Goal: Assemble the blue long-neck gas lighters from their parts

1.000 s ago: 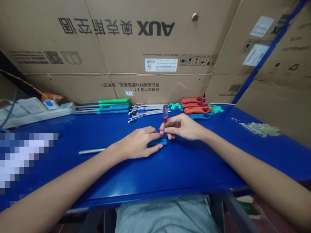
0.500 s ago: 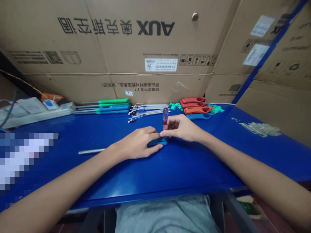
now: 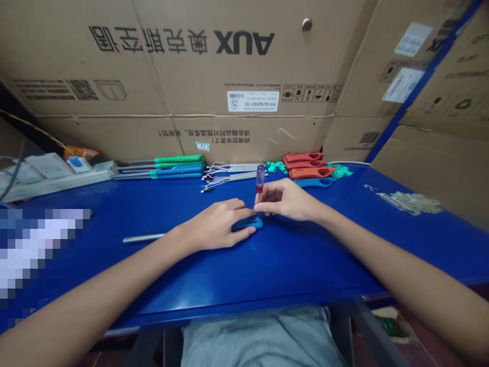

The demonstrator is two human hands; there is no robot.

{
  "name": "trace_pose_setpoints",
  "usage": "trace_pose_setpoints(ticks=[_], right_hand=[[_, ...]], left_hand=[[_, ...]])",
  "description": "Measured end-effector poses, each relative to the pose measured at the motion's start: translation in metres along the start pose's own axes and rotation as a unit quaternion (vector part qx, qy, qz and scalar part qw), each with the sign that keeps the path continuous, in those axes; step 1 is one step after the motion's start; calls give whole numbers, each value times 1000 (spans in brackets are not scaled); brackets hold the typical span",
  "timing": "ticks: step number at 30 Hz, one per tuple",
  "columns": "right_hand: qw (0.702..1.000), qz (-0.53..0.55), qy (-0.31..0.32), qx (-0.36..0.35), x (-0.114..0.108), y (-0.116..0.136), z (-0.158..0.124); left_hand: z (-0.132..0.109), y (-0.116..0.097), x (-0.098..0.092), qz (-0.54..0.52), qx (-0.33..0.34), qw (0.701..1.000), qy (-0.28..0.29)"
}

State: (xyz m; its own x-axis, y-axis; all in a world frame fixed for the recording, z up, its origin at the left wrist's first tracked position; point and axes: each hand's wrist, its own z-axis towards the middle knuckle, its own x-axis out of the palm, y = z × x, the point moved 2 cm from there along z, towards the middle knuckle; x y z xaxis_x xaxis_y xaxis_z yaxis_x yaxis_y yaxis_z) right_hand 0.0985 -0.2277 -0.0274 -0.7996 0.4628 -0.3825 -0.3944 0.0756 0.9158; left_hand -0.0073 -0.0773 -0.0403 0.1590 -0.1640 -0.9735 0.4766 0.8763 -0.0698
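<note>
My left hand [image 3: 219, 224] lies over a blue plastic handle [image 3: 252, 222], which looks like that of a long-necked lighter, and holds it flat on the table. Its fingers hide most of the handle; a metal rod [image 3: 144, 237] extends to the left from beneath my wrist. In my right hand [image 3: 288, 200] is a screwdriver [image 3: 260, 178] with a clear purple grip and red collar. It stands upright, the fingers pinching it low at the shaft. Its tip is over the right end of the blue handle; whether it touches a screw I cannot tell.
Behind my hands lie green and blue handles with rods [image 3: 179, 167], wired metal rods [image 3: 240, 173], small turquoise pieces [image 3: 275, 166] and red and orange handles [image 3: 305, 165]. Thin clear pieces [image 3: 410, 203] are heaped at right. A power strip [image 3: 57, 178] sits left. Cardboard [image 3: 183, 102] walls the back.
The screwdriver and my right hand have risen slightly, with the shaft now showing below my fingers. My left hand stays on the blue handle.
</note>
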Motion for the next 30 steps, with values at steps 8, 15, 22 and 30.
trace_pose_setpoints(ticks=[8,15,22,30], right_hand=[[1000,-11,-15,-12,1,-2,0],[999,6,31,9,-2,2,0],[999,-34,-28,-4,3,0,0],[999,17,34,5,-1,-3,0]], left_hand=[[0,0,1,4,-3,1000,0],[0,1,1,-3,-1,1000,3],[0,0,1,-9,-1,1000,-3],[-1,0,0,-3,-2,1000,8]])
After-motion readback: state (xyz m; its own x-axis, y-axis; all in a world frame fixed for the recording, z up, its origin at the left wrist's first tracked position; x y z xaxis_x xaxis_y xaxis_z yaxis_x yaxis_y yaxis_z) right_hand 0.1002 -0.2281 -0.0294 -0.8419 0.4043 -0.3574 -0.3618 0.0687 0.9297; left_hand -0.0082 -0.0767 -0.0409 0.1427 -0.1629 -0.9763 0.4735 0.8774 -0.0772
